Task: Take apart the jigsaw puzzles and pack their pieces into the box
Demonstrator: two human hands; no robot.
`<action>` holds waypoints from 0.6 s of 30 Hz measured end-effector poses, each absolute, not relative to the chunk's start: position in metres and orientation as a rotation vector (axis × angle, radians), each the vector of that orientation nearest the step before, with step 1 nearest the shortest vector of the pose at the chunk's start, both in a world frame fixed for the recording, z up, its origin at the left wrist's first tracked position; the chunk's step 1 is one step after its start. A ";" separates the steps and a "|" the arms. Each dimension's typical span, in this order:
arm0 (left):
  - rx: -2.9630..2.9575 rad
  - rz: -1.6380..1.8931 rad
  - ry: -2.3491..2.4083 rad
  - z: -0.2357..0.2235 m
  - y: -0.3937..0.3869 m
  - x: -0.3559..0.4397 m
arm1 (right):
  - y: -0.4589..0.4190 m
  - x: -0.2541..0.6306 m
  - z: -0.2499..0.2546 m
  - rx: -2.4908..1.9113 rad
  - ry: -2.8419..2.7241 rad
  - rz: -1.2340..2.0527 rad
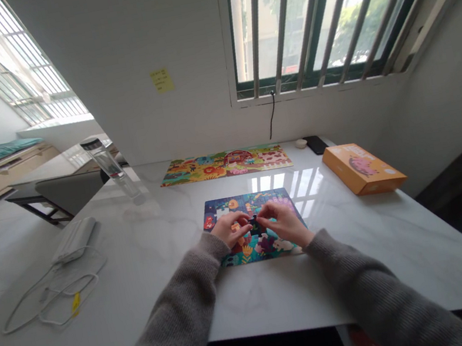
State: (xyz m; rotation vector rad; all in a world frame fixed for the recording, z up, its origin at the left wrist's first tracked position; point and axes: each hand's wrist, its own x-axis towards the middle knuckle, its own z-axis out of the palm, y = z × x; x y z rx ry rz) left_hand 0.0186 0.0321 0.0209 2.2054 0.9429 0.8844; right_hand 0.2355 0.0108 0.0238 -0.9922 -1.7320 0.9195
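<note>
A colourful jigsaw puzzle (245,255) with a dark blue background and animal pictures lies flat on the table in front of me. Over its middle, a small dark puzzle piece (255,226) sits between my two hands. My left hand (231,229) pinches the piece's left side with thumb and forefinger. From the other side, my right hand (283,223) grips the same piece near its upper right edge. Both hands cover parts of the puzzle. A pale patch shows in the puzzle's upper left.
A long farm-and-animal puzzle (225,164) lies behind. To the right are an orange box (362,169), a black phone (316,145) and a small white round object (301,143). On the left stand a clear bottle (106,159) and a white device (75,239) with cables (66,279).
</note>
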 end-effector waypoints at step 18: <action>2.574 1.056 1.005 0.022 0.029 0.019 | 0.008 0.228 0.018 -0.981 -1.583 0.953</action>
